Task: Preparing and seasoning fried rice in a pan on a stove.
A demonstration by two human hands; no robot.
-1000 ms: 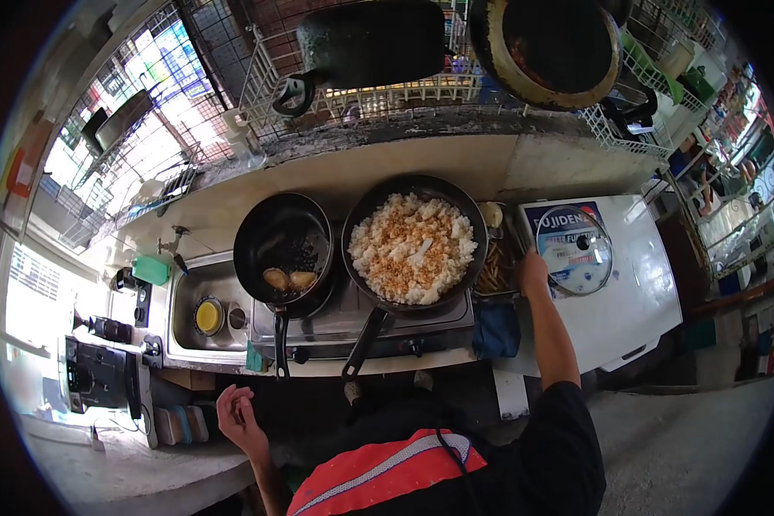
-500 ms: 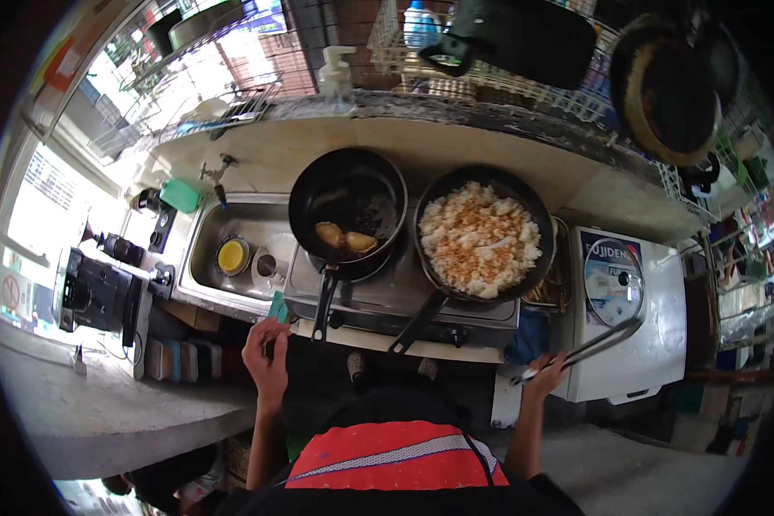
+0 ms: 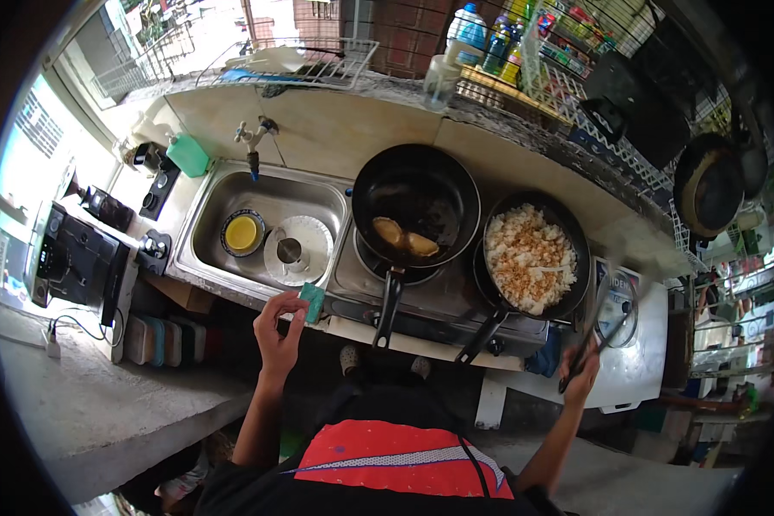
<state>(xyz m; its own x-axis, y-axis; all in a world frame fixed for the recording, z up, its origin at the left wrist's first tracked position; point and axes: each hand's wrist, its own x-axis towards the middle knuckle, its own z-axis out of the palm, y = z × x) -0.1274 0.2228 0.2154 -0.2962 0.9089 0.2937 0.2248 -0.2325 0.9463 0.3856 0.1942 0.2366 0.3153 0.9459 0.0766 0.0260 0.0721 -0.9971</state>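
Observation:
My left hand (image 3: 279, 335) pinches a small green packet (image 3: 312, 303) just in front of the sink's edge. In my right hand (image 3: 581, 375) are dark tongs (image 3: 595, 331), partly blurred, held over the white appliance at the right. A black frying pan (image 3: 421, 185) on the stove holds two browned pieces of food (image 3: 404, 237) in a little oil. Right of it, a second pan (image 3: 579, 292) is full of white rice (image 3: 529, 258) with brown seasoning on top and a light utensil resting in it. Both pan handles point toward me.
The steel sink (image 3: 199, 249) at left holds a bowl with a yellow item (image 3: 242, 232) and a plate with a metal cup (image 3: 291, 251). A tap (image 3: 254, 150) hangs above it. A glass lid (image 3: 619, 322) lies on the white appliance (image 3: 649, 344). Pans hang at the right.
My view has shifted left, so sink and pans sit further right. My left hand has lifted the green packet into plainer view. The tongs have swung from lying sideways to pointing up and away.

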